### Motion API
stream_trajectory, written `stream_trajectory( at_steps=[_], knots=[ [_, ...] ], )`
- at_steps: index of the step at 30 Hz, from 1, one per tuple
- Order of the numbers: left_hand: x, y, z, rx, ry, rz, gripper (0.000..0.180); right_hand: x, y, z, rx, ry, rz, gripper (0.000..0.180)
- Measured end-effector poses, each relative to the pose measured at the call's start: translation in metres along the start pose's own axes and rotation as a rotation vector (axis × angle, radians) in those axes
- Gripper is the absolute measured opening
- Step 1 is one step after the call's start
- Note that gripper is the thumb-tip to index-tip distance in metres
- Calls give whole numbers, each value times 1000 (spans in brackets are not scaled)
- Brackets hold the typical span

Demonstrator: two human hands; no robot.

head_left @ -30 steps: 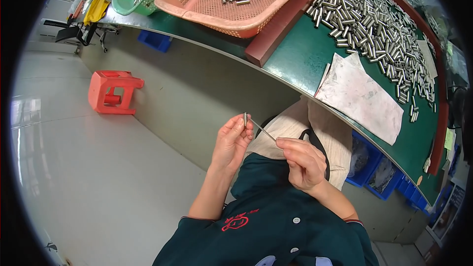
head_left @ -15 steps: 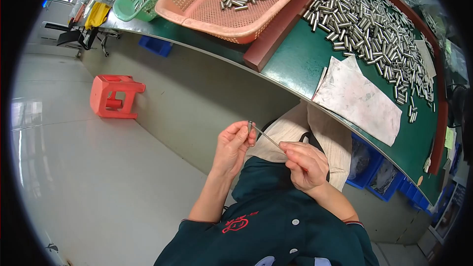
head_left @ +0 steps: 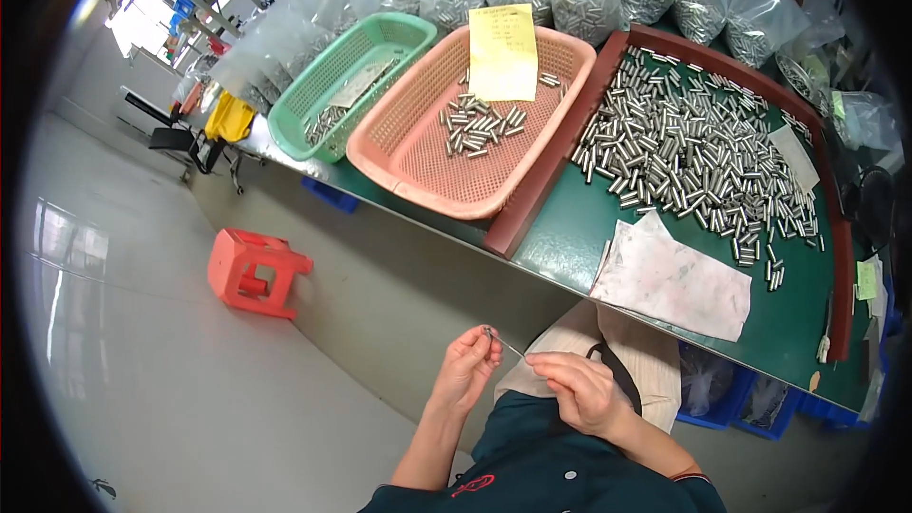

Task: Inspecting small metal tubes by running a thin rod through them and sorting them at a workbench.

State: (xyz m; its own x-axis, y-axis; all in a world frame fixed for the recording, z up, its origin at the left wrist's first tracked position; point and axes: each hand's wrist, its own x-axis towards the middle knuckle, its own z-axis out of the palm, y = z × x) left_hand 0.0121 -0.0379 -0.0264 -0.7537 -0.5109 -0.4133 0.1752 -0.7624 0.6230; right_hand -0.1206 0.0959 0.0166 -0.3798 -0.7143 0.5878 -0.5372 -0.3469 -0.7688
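Observation:
My left hand (head_left: pixel 464 372) is closed in a pinch on a small metal cylinder (head_left: pixel 488 332), held upright between thumb and fingertips. From my right hand (head_left: pixel 584 391), a thin metal rod (head_left: pixel 511 350) reaches across to the cylinder; its tip seems to meet it, but whether it enters cannot be told. The fingers of that hand are closed around the rod's other end. Both hands hover over my lap, in front of the green table (head_left: pixel 556 245). A heap of similar metal cylinders (head_left: pixel 689 138) lies on the table, with a stained white cloth (head_left: pixel 674 277) nearer me.
A pink basket (head_left: pixel 432 198) with some cylinders and a yellow note (head_left: pixel 502 52) stands left of a dark red wooden rail (head_left: pixel 546 195). Beyond it sit a green basket (head_left: pixel 285 123) and several filled clear bags (head_left: pixel 581 0). A red stool (head_left: pixel 249 274) and blue bins (head_left: pixel 712 385) are lower down.
The view has tilted up, bringing the bags and far side of the table into sight. My hands keep nearly the same hold on the cylinder and rod.

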Motion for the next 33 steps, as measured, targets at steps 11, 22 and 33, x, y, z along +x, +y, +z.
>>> stream_trajectory(
  at_steps=[11, 22, 33],
  knots=[
    [1, 1, 5, -159, -74, -21, 13, -12, 1, -4, -128, 220, -126, 17],
    [-4, -3, 38, 301, 182, 306, 14, -12, -7, -17, -93, 171, -194, 22],
    [-6, -13, 33, 456, 227, 325, 13, -19, 3, -9, -61, 166, -142, 19]
  ],
)
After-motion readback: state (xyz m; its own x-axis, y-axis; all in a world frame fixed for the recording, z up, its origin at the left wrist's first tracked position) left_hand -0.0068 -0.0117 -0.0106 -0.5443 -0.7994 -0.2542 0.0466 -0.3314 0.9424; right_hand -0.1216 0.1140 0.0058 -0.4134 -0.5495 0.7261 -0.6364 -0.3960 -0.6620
